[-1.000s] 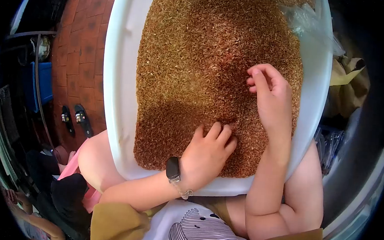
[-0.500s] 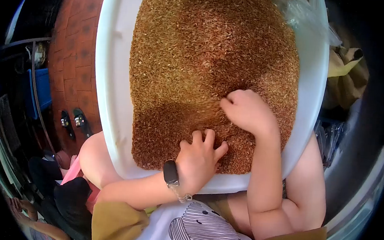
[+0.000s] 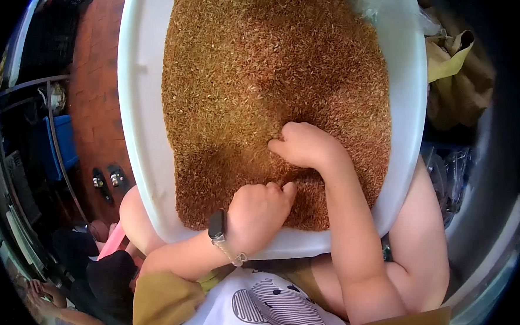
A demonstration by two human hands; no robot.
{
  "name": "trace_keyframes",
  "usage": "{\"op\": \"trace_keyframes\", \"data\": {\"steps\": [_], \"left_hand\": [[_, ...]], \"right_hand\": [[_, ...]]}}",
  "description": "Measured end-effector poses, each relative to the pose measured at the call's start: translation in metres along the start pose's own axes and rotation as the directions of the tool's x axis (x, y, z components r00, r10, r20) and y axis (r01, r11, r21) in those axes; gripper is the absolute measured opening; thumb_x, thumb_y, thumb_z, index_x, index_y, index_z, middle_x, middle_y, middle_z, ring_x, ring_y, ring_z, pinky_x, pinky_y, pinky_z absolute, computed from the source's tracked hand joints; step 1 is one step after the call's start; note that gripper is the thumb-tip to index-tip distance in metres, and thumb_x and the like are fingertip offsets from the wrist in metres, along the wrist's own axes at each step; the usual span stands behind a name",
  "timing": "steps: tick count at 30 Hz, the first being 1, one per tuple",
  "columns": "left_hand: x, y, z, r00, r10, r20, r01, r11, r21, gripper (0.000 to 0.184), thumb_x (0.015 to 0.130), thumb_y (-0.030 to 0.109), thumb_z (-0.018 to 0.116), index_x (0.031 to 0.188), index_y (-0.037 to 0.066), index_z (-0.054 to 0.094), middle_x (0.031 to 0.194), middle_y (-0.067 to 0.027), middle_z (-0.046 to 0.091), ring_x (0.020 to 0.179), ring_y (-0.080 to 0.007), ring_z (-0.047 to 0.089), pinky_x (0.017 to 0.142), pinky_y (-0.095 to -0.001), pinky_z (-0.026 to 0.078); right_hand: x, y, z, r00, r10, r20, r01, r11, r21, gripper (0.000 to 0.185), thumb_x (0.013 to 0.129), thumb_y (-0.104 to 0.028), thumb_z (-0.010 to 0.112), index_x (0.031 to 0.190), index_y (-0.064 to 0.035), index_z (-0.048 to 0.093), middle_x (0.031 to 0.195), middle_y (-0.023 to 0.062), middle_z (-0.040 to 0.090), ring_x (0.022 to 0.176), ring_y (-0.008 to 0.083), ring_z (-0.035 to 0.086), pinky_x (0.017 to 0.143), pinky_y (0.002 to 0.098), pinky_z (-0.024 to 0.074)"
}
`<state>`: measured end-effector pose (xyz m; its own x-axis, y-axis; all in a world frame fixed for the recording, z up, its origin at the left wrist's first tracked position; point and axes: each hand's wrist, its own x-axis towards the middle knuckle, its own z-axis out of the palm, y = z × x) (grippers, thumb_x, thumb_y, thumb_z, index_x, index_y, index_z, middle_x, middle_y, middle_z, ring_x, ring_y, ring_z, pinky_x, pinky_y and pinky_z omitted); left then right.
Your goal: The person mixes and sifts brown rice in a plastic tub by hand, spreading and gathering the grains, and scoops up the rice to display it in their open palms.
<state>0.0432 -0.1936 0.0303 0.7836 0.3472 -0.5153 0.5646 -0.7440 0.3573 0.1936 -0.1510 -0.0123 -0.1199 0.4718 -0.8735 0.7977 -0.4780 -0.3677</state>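
Nearer the middle of the grain (image 3: 265, 57) than a second ago, the right hand (image 3: 308, 145) is now down at its surface, its fingers curled in and the thumb close beside them. The left hand (image 3: 257, 212), spread a moment ago, is bent into the grain near the edge closest to the person, fingertips partly hidden. Whether either hand has hold of any grains, I cannot tell.

The grain lies in a broad, loose layer inside a pale, smooth tray (image 3: 130, 67) with rounded corners and a raised rim. Its small, slender kernels are reddish brown with straw-coloured flecks, and the surface dips and swells gently, darker around the hands. The tray sits over the person's thighs (image 3: 418, 229).

On the left wrist are a dark, rounded-rectangular watch (image 3: 217, 224) and a thin, beaded-looking bracelet (image 3: 231, 256). Crinkled clear plastic (image 3: 362, 2) lies at the tray's far right. Beyond the right rim slumps a creased brown bag (image 3: 469, 91); to the left, two dark sandals (image 3: 116, 175) stand on reddish tiled floor (image 3: 99, 95) near a blue bin (image 3: 65, 146).
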Motion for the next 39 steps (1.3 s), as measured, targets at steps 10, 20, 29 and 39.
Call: {"op": "trace_keyframes", "data": {"steps": [10, 20, 29, 39], "left_hand": [[-0.004, -0.006, -0.076, 0.798, -0.236, -0.555, 0.015, 0.928, -0.373, 0.026, 0.086, 0.026, 0.057, 0.099, 0.004, 0.053, 0.084, -0.0169, 0.058, 0.075, -0.0338, 0.060, 0.064, -0.0376, 0.049], [0.024, -0.046, -0.055, 0.843, -0.400, -0.359, 0.411, 0.910, -0.048, 0.043, 0.085, 0.031, 0.057, 0.115, 0.003, 0.046, 0.112, -0.0177, 0.051, 0.100, -0.0291, 0.053, 0.082, -0.0389, 0.044], [0.012, -0.031, -0.040, 0.987, -0.159, 0.025, 0.153, 0.974, 0.165, 0.018, 0.080, 0.023, 0.055, 0.070, 0.009, 0.062, 0.069, -0.0051, 0.063, 0.066, -0.0194, 0.062, 0.059, -0.0305, 0.046], [0.009, -0.009, -0.022, 0.999, -0.014, 0.036, 0.011, 0.997, 0.076, 0.021, 0.077, 0.025, 0.056, 0.085, 0.006, 0.061, 0.083, -0.0068, 0.059, 0.082, -0.0204, 0.057, 0.068, -0.0320, 0.044]], "right_hand": [[-0.006, 0.010, -0.003, 1.000, 0.015, -0.019, -0.017, 0.997, -0.070, 0.036, 0.082, -0.034, 0.056, 0.098, -0.0029, 0.066, 0.099, 0.0181, 0.064, 0.092, 0.0328, 0.062, 0.082, 0.0422, 0.0489], [-0.031, 0.004, -0.017, 0.987, 0.074, -0.142, -0.075, 0.997, -0.001, 0.030, 0.082, -0.028, 0.054, 0.090, -0.0025, 0.067, 0.094, 0.0189, 0.064, 0.088, 0.0338, 0.063, 0.081, 0.0433, 0.0495], [-0.053, -0.015, -0.023, 0.960, -0.203, -0.191, 0.257, 0.908, 0.332, 0.032, 0.087, -0.028, 0.055, 0.082, 0.0031, 0.063, 0.079, 0.0170, 0.065, 0.069, 0.0280, 0.062, 0.064, 0.0389, 0.0487], [-0.033, -0.004, -0.022, 0.448, -0.113, -0.887, 0.466, 0.876, 0.124, 0.030, 0.091, -0.025, 0.051, 0.106, -0.0001, 0.057, 0.107, 0.0163, 0.057, 0.097, 0.0302, 0.058, 0.083, 0.0387, 0.0444]]}}
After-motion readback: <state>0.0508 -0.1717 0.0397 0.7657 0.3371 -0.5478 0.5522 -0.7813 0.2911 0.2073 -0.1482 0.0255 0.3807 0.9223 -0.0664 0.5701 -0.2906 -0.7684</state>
